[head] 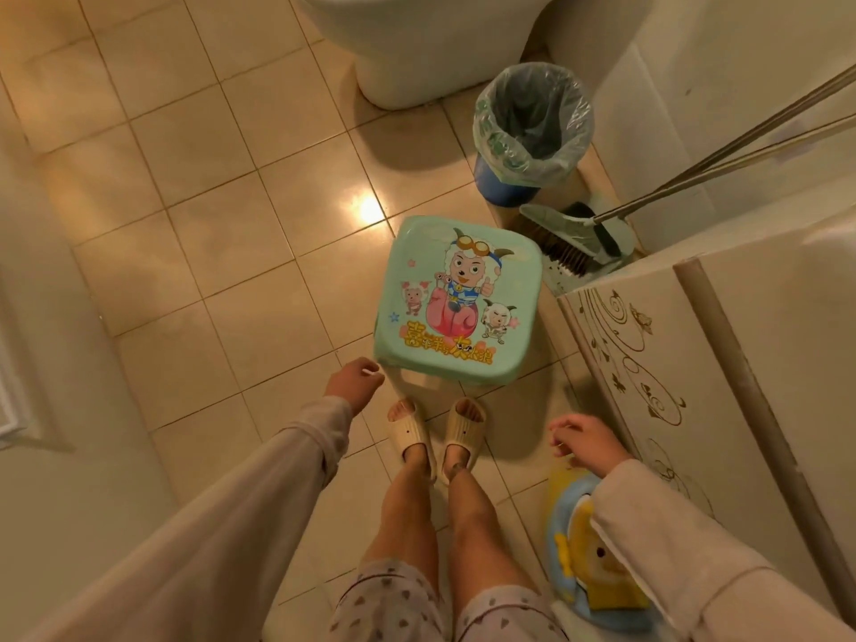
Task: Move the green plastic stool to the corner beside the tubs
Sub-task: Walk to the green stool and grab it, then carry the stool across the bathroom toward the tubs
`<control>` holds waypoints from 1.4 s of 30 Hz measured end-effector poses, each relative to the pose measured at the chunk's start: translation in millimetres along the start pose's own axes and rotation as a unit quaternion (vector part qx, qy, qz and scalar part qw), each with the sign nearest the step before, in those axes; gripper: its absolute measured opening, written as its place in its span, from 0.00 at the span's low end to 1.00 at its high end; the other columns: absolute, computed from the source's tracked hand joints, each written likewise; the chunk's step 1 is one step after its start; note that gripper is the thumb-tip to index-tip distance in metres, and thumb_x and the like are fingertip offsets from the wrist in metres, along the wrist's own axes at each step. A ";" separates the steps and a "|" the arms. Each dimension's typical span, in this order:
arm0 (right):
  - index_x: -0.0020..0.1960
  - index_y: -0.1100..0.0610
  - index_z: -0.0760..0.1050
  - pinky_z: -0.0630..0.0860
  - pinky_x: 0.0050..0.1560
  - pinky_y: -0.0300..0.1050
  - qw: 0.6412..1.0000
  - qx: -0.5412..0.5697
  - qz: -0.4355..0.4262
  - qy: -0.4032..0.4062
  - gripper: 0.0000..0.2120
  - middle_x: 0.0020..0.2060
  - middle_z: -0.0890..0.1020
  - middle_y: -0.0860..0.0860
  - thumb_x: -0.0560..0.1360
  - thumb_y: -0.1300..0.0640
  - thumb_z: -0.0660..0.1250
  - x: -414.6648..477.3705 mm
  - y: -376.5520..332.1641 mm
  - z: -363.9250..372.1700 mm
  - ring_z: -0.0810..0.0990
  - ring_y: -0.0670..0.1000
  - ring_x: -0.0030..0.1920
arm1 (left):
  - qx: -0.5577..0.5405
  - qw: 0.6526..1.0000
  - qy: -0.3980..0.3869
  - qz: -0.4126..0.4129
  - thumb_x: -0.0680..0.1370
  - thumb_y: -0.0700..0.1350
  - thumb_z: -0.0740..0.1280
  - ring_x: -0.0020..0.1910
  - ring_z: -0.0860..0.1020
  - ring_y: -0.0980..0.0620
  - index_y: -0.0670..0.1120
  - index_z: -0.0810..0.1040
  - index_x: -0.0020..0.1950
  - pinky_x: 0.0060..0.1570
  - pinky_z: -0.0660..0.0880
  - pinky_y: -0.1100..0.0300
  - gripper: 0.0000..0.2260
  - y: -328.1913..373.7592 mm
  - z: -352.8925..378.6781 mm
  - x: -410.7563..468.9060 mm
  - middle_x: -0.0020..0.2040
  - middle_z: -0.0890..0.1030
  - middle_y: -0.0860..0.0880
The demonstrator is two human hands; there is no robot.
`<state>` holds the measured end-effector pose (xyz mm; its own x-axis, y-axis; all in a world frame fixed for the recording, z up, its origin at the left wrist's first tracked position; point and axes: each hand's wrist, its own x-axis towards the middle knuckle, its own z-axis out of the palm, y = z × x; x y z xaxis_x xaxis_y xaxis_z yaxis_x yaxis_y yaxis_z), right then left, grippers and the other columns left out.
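The green plastic stool (456,298) stands upright on the tiled floor just in front of my feet, its seat printed with cartoon sheep. My left hand (354,379) hangs just left of the stool's near left corner, fingers loosely curled, holding nothing and not touching it. My right hand (586,442) is lower right of the stool, apart from it, fingers loosely spread and empty. No tubs are clearly visible.
A toilet (417,44) is at the top. A blue bin with a plastic liner (528,132) stands right of it. A broom and dustpan (579,238) lean by the wall. A patterned white cabinet (671,363) is on the right. A blue and yellow item (588,558) lies under my right arm.
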<state>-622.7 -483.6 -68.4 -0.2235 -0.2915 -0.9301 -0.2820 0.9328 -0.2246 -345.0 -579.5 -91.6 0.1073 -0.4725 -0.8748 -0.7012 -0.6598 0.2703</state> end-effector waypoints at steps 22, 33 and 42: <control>0.59 0.60 0.73 0.74 0.55 0.48 0.951 0.305 -0.022 -0.041 0.17 0.49 0.81 0.53 0.75 0.50 0.63 180.5 -63.3 4.5 0.79 0.50 0.48 | -0.240 0.970 -0.034 0.016 0.76 0.64 0.45 0.48 0.74 0.49 0.46 0.75 0.56 0.60 0.69 0.50 0.28 42.2 7.4 170.6 0.48 0.77 0.48; 0.69 0.63 0.65 0.75 0.46 0.46 0.969 0.229 -0.014 -0.089 0.27 0.52 0.80 0.58 0.71 0.62 0.67 30.5 -69.6 -7.2 0.78 0.53 0.47 | -0.279 0.955 -0.103 0.003 0.73 0.54 0.65 0.42 0.79 0.46 0.46 0.77 0.43 0.43 0.75 0.58 0.11 -26.6 -30.0 4.9 0.42 0.81 0.47; 0.65 0.66 0.69 0.79 0.35 0.45 0.974 0.162 -0.009 -0.155 0.23 0.44 0.81 0.57 0.71 0.62 0.67 -62.3 -90.2 4.4 0.80 0.54 0.44 | -0.410 0.911 0.025 -0.041 0.72 0.46 0.68 0.35 0.78 0.48 0.38 0.74 0.53 0.34 0.73 0.61 0.15 -75.3 -29.5 -114.9 0.37 0.80 0.46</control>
<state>-579.3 -548.6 8.5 0.0866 -0.2781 -0.9566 0.0379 0.9605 -0.2758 -283.7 -492.7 0.5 0.1816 -0.4136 -0.8922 0.0706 -0.8995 0.4313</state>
